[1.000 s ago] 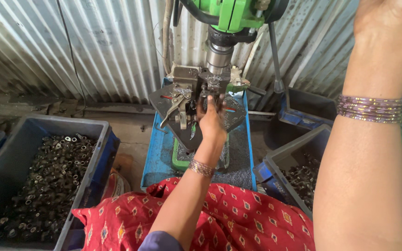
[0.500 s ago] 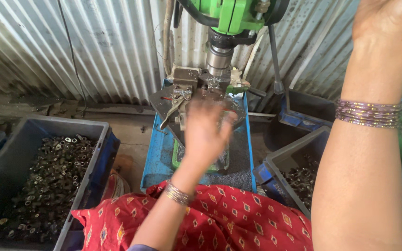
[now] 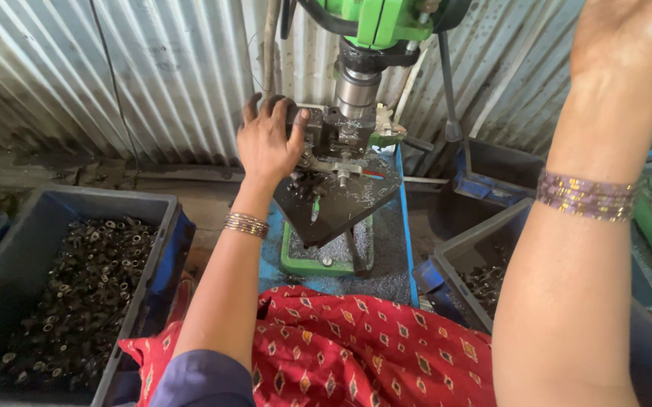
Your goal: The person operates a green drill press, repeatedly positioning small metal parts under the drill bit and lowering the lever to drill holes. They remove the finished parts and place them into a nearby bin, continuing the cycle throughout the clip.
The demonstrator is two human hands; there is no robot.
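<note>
Left hand (image 3: 267,143), fingers spread wide, rests against the drill press vise (image 3: 326,136). Right hand (image 3: 627,34) is raised; its grip cannot be determined.

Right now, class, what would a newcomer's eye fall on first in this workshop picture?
The green drill press at top centre, with the left hand resting on the dark vise beneath its spindle. Then the right hand raised at the upper right, and the blue crate of dark metal parts at left.
</note>
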